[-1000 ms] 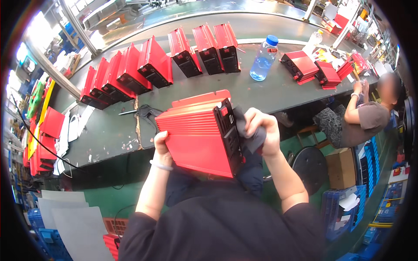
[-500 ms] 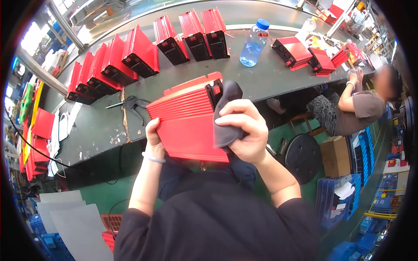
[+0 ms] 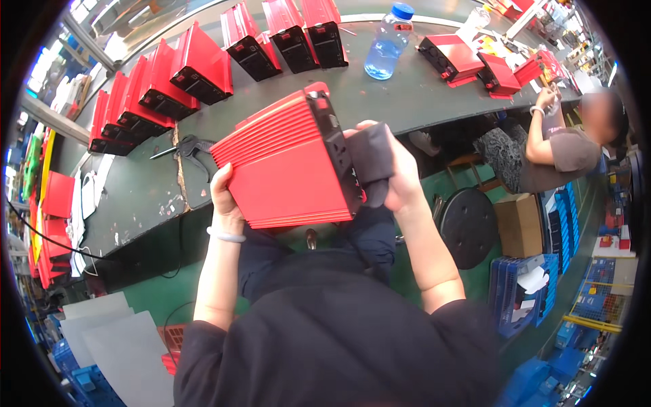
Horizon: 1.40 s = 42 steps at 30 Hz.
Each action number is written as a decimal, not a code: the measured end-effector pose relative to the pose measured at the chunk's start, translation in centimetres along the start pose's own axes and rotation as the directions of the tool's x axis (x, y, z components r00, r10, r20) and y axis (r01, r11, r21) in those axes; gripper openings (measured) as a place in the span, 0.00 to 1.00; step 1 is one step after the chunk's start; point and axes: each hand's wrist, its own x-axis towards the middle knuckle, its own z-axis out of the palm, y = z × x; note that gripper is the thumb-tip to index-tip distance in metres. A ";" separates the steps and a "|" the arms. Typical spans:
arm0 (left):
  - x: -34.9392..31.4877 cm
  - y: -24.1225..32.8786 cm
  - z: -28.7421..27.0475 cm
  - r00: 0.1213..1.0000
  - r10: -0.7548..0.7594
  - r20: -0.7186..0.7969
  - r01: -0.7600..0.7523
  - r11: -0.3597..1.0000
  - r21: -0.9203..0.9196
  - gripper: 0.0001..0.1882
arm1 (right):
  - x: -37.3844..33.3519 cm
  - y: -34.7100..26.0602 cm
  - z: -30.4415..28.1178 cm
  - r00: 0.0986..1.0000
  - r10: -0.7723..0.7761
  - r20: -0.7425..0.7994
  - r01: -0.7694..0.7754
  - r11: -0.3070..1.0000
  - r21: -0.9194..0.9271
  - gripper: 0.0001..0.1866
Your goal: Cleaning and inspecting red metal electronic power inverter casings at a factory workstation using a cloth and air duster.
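L hand (image 3: 226, 198) half-curled, gripping ribbed red metal box (image 3: 288, 178); R hand (image 3: 404, 168) bunched round dk-grey cloth (image 3: 371, 156) at black end panel (image 3: 334, 146), apparently mid-wipe; similar boxes (image 3: 203, 61) beyond L hand, status unclear.

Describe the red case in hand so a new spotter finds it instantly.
Start at the dark bench, with red cases standing along its far side. At its near edge, find the left hand and, opposite, the right hand with a dark grey cloth; the held red case is between them. Unlike its neighbours on the bench, it is held up.
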 end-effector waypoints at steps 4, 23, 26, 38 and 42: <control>0.1 0.3 3.4 0.979 -0.125 -0.158 0.145 0.982 0.122 0.17 | -1.3 0.9 1.6 0.961 -0.169 0.220 0.261 0.820 -0.509 0.27; -1.7 -0.5 10.0 0.933 -0.360 -0.012 0.291 0.735 0.613 0.41 | -2.4 7.0 -6.1 0.995 0.086 -0.047 -0.077 0.984 0.158 0.30; -1.5 -0.7 10.3 0.919 -0.395 0.017 0.303 0.730 0.612 0.39 | -2.6 6.7 -6.7 0.998 0.055 -0.042 -0.047 0.983 0.177 0.30; 1.0 -8.3 8.0 0.931 -0.350 -0.107 0.312 0.605 0.733 0.33 | -4.4 1.2 -9.4 0.981 -0.136 -0.136 0.124 0.988 -0.093 0.24; 3.3 -9.3 9.6 0.927 -0.345 -0.146 0.346 0.638 0.687 0.26 | -3.2 -2.6 -10.6 0.875 -0.427 -0.228 0.143 0.677 -0.722 0.23</control>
